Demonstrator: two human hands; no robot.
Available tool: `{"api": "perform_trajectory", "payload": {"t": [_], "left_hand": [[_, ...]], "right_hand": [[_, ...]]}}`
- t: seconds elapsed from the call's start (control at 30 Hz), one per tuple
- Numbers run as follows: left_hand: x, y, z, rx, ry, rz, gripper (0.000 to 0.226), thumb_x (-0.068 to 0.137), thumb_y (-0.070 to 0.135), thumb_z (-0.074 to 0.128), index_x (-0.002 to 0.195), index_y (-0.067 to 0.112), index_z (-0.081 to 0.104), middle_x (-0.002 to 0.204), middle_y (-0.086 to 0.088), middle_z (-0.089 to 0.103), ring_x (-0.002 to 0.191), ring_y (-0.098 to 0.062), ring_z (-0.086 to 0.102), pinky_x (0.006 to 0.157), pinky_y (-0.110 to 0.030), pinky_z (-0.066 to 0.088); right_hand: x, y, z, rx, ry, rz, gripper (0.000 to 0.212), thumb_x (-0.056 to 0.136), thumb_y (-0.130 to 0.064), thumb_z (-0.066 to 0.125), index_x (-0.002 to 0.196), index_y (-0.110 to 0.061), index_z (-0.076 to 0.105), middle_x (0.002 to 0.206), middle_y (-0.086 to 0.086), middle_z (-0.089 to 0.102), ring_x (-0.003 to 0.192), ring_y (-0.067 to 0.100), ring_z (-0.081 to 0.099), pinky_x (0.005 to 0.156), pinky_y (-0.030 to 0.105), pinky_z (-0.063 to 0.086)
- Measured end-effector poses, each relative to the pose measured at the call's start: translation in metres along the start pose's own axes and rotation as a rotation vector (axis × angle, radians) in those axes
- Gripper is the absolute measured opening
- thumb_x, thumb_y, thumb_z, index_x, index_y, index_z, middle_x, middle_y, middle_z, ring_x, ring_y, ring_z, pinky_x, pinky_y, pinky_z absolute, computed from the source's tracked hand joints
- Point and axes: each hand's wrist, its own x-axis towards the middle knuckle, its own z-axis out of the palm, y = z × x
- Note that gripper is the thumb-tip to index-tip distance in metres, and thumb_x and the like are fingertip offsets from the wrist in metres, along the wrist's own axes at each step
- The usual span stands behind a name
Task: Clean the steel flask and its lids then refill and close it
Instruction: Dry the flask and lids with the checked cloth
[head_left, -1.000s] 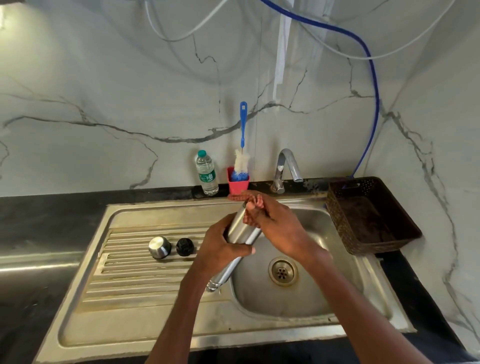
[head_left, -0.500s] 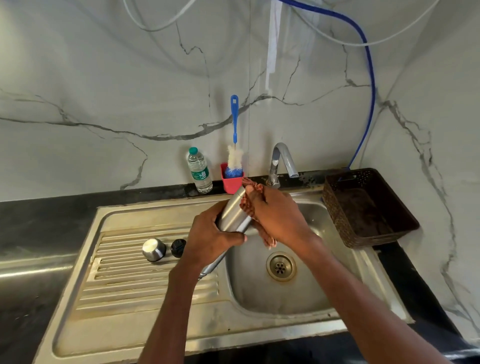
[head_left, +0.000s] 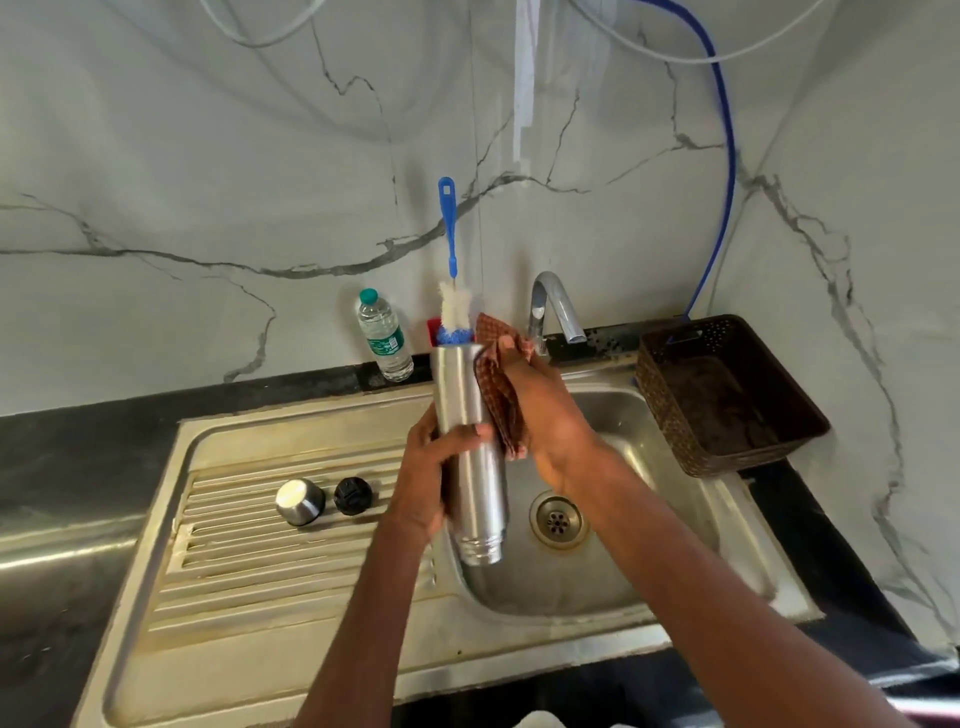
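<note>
At the left of centre, on the ribbed drainboard (head_left: 249, 561), stood a steel cap (head_left: 300, 502) and, just beside it to the right, a black stopper (head_left: 353, 496). Behind them, against the wall, a plastic water bottle (head_left: 383, 336) stood next to a blue-handled bottle brush (head_left: 451, 270) in a red holder (head_left: 432, 330). In the middle of the frame the left hand (head_left: 426, 483) was curled round the steel flask (head_left: 470, 447), which hung mouth-down over the sink basin (head_left: 675, 519), its threaded neck nearest the camera. The right hand (head_left: 550, 421) pressed a red checked cloth (head_left: 498, 400) against the flask's right side, fingers closed over the fabric. Behind it rose the tap (head_left: 553, 306). At the right edge of the sink sat a dark brown basket (head_left: 727, 395).
</note>
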Motion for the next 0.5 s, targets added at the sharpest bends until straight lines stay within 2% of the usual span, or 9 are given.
{"api": "perform_trajectory", "payload": {"t": [0.07, 0.1, 0.17, 0.23, 0.3, 0.37, 0.43, 0.5], "left_hand": [[-0.003, 0.000, 0.010, -0.211, 0.042, -0.080, 0.063, 0.075, 0.038, 0.079, 0.128, 0.010, 0.062, 0.097, -0.014, 0.076, 0.084, -0.030, 0.073, 0.068, -0.038, 0.062], [-0.001, -0.001, 0.011, -0.252, 0.065, -0.098, 0.062, 0.081, 0.042, 0.076, 0.133, 0.010, 0.060, 0.104, -0.018, 0.076, 0.088, -0.031, 0.074, 0.072, -0.041, 0.063], [0.004, -0.003, 0.010, -0.224, 0.120, -0.064, 0.071, 0.082, 0.049, 0.080, 0.140, 0.014, 0.057, 0.120, -0.025, 0.071, 0.101, -0.040, 0.072, 0.086, -0.052, 0.062], [0.005, -0.006, 0.010, -0.117, 0.177, -0.011, 0.067, 0.080, 0.050, 0.082, 0.132, 0.013, 0.062, 0.115, -0.025, 0.073, 0.100, -0.044, 0.072, 0.089, -0.057, 0.060], [0.003, -0.007, 0.012, -0.081, 0.286, 0.019, 0.053, 0.081, 0.045, 0.081, 0.120, 0.010, 0.069, 0.102, -0.021, 0.077, 0.088, -0.037, 0.076, 0.078, -0.047, 0.063], [0.002, -0.003, 0.013, -0.160, 0.370, 0.022, 0.046, 0.083, 0.039, 0.082, 0.117, 0.010, 0.069, 0.095, -0.015, 0.078, 0.077, -0.030, 0.076, 0.067, -0.036, 0.061], [0.004, 0.001, 0.009, -0.223, 0.446, 0.039, 0.047, 0.082, 0.041, 0.083, 0.118, 0.014, 0.068, 0.092, -0.010, 0.076, 0.075, -0.025, 0.075, 0.066, -0.035, 0.061], [0.008, 0.001, 0.003, -0.247, 0.529, 0.074, 0.049, 0.081, 0.045, 0.083, 0.119, 0.019, 0.069, 0.096, -0.007, 0.076, 0.084, -0.025, 0.075, 0.072, -0.038, 0.063]], "right_hand": [[-0.009, 0.017, 0.007, 0.012, -0.016, 0.051, 0.041, 0.108, -0.054, 0.038, 0.129, -0.030, 0.065, 0.107, 0.002, 0.079, 0.095, 0.016, 0.077, 0.077, 0.029, 0.061], [-0.013, 0.026, 0.010, 0.031, -0.017, 0.059, 0.042, 0.109, -0.052, 0.038, 0.131, -0.029, 0.064, 0.108, 0.003, 0.079, 0.096, 0.016, 0.077, 0.079, 0.029, 0.061], [-0.017, 0.037, 0.011, 0.076, -0.012, 0.096, 0.040, 0.110, -0.050, 0.039, 0.135, -0.028, 0.062, 0.110, 0.004, 0.078, 0.100, 0.017, 0.076, 0.088, 0.035, 0.061], [-0.020, 0.041, 0.005, 0.085, -0.034, 0.158, 0.040, 0.110, -0.049, 0.040, 0.134, -0.026, 0.062, 0.110, 0.005, 0.078, 0.102, 0.020, 0.076, 0.094, 0.041, 0.060], [-0.023, 0.043, -0.002, 0.083, -0.091, 0.232, 0.041, 0.109, -0.050, 0.039, 0.130, -0.024, 0.063, 0.109, 0.006, 0.079, 0.101, 0.022, 0.076, 0.094, 0.041, 0.060], [-0.029, 0.047, -0.006, 0.077, -0.143, 0.314, 0.045, 0.110, -0.049, 0.038, 0.126, -0.018, 0.066, 0.105, 0.008, 0.079, 0.096, 0.022, 0.075, 0.089, 0.038, 0.062], [-0.032, 0.051, -0.009, 0.126, -0.180, 0.393, 0.048, 0.109, -0.048, 0.041, 0.126, -0.011, 0.066, 0.102, 0.010, 0.076, 0.088, 0.021, 0.073, 0.081, 0.034, 0.062], [-0.034, 0.060, -0.014, 0.240, -0.193, 0.476, 0.054, 0.107, -0.049, 0.045, 0.130, -0.004, 0.064, 0.105, 0.015, 0.073, 0.087, 0.023, 0.071, 0.082, 0.035, 0.060]]}}
